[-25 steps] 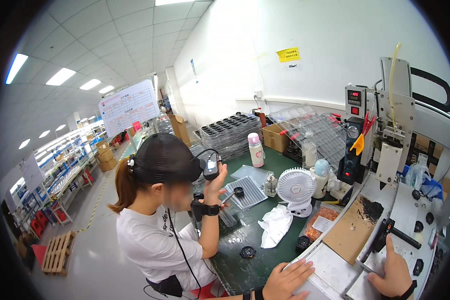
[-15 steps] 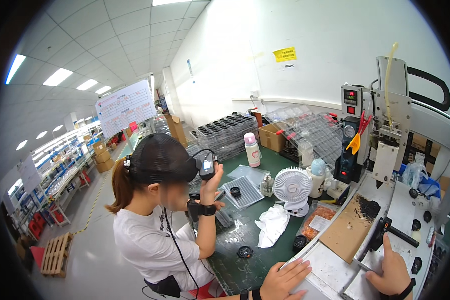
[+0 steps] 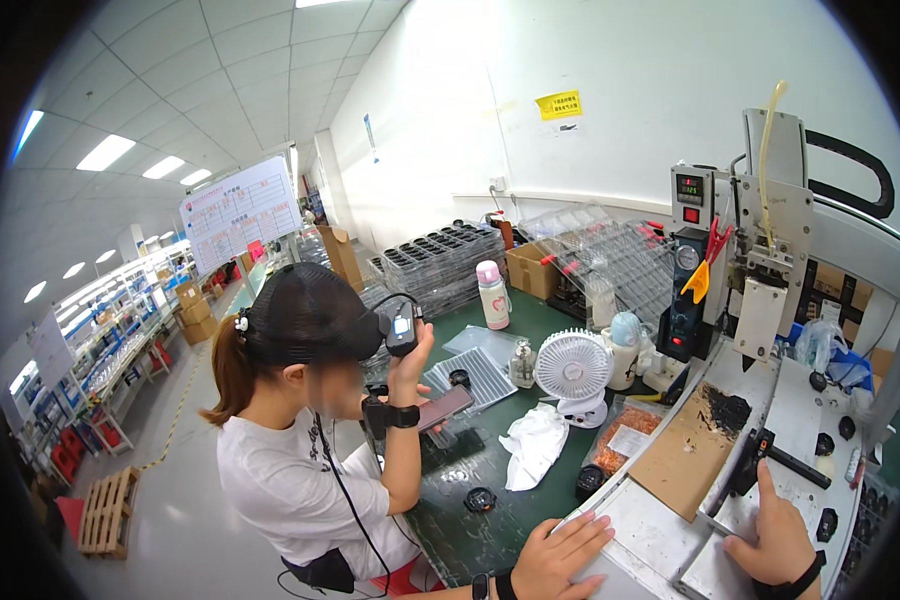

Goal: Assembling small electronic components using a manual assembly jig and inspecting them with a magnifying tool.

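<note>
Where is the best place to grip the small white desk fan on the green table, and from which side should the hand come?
Probably the short neck under the round grille of the white fan, above its flat base. Come from the front right: a pale cup stands close behind it, and a white cloth lies at front left. The grille is wide and thin-ribbed, a poor hold. The right hand is the nearer one.

matt metal tray [image 3: 660,520], brown cardboard sheet [image 3: 685,455]

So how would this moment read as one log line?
left hand: flat on grey tray | right hand: forefinger on black tool | co-worker: beside bench
</note>
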Available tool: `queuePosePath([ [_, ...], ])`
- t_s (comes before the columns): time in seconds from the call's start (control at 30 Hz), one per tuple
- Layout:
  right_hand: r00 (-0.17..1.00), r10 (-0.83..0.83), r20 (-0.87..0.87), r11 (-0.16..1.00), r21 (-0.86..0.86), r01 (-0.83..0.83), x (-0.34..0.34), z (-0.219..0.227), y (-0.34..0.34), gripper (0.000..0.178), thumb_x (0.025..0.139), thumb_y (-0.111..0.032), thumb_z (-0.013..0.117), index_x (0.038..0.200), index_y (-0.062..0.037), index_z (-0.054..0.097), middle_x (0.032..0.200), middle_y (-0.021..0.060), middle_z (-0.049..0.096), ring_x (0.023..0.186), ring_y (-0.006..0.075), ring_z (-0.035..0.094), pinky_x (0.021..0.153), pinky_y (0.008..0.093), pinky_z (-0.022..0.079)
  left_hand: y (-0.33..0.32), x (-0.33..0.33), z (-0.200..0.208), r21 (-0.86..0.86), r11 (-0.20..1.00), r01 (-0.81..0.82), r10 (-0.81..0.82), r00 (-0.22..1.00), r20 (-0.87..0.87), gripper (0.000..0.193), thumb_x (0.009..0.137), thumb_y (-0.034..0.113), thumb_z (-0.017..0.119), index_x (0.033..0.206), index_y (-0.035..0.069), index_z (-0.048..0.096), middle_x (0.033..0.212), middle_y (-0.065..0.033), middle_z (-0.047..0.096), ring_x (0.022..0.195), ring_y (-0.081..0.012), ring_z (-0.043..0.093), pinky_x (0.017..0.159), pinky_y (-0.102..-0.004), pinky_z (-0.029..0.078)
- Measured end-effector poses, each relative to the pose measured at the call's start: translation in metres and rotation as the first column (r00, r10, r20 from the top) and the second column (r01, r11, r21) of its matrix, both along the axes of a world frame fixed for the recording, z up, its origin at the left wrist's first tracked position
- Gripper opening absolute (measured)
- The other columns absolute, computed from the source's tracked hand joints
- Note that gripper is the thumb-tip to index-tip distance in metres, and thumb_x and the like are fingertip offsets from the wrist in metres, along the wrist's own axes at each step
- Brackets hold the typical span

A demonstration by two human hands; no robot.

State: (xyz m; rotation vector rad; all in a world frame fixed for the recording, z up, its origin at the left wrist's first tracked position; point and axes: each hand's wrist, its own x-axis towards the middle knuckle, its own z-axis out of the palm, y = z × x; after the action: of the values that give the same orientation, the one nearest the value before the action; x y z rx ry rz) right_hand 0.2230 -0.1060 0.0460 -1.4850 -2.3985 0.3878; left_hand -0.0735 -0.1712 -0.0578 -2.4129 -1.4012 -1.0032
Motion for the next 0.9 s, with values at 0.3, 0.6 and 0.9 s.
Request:
queuePosePath([
  [0.3,1.0,0.0,0.004,1.0,-0.005,0.0,-0.002,0.002,0.001,0.101,0.062,-0.024,0.07,0.138,0.0117,0.014,0.059,0.0116,0.051,0.062,0.0328,0.052,0.06,0.0389,0.041,0.001,0.0,-0.001,-0.001,1.0,-0.001,0.001,1.0,-0.006,0.058,0.078,0.04,0.059,0.123,0.005,0.054,0.127,-0.0119,0.053,0.117,-0.0286,0.049,0.089,-0.0457,0.034],
  [0.6,1.0,-0.021,-0.012,0.999,-0.033,0.02,-0.012,0.01,-0.001,0.096,0.063,-0.021,0.07,0.138,0.011,0.018,0.06,0.0109,0.052,0.062,0.032,0.052,0.061,0.0389,0.042,0.0,-0.003,-0.001,-0.001,1.0,-0.013,0.013,1.0,0.003,0.057,0.078,0.04,0.058,0.123,0.004,0.054,0.126,-0.0122,0.053,0.116,-0.029,0.05,0.088,-0.0457,0.034],
  [0.9,0.542,0.719,-0.435,0.694,0.417,-0.587,-0.034,0.082,-0.078,0.01,0.082,-0.009,0.058,0.082,0.0002,0.06,0.088,0.0171,0.061,0.079,0.0321,0.058,0.068,0.0417,0.046,0.002,-0.002,-0.001,0.031,0.999,0.023,-0.024,1.0,0.014,0.056,0.078,0.041,0.056,0.121,0.005,0.054,0.126,-0.012,0.053,0.112,-0.0282,0.051,0.086,-0.0452,0.036],
])
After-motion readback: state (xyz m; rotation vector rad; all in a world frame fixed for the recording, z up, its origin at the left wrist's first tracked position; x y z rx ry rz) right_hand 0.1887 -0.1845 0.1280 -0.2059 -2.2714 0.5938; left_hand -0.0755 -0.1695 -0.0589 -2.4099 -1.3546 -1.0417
